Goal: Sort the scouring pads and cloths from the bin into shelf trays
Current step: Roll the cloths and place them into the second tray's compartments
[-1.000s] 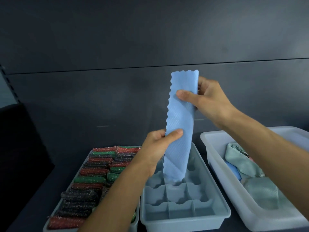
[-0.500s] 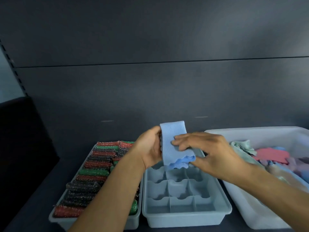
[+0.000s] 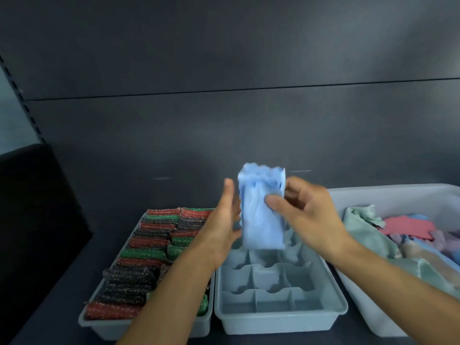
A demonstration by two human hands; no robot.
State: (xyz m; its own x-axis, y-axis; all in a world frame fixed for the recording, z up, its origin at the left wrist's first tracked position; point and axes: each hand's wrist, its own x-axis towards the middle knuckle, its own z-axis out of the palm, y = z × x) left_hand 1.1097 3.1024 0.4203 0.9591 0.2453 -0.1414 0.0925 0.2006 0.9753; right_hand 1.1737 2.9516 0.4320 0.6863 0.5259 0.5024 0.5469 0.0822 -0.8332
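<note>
A light blue cloth (image 3: pixel 261 215), folded into a short upright bundle, hangs above the far end of the grey divided tray (image 3: pixel 281 317). My right hand (image 3: pixel 306 215) grips it from the right with thumb and fingers. My left hand (image 3: pixel 224 227) is on its left side, fingers spread along the cloth's edge; whether it grips is unclear. The divided tray's visible compartments hold nothing. To its left, another tray (image 3: pixel 99 324) is packed with red, green and black scouring pads (image 3: pixel 149 247). The white bin (image 3: pixel 368 317) on the right holds green, pink and blue cloths (image 3: pixel 408 227).
All three containers sit side by side on a dark shelf (image 3: pixel 62 282) with a dark back wall behind. A black object (image 3: pixel 32 200) stands at the left edge. My forearms reach over the pad tray and the bin.
The long hanging cloth has been folded down into a short bundle. Both hands dropped toward the divided tray, and the bundle now stands upright between them.
</note>
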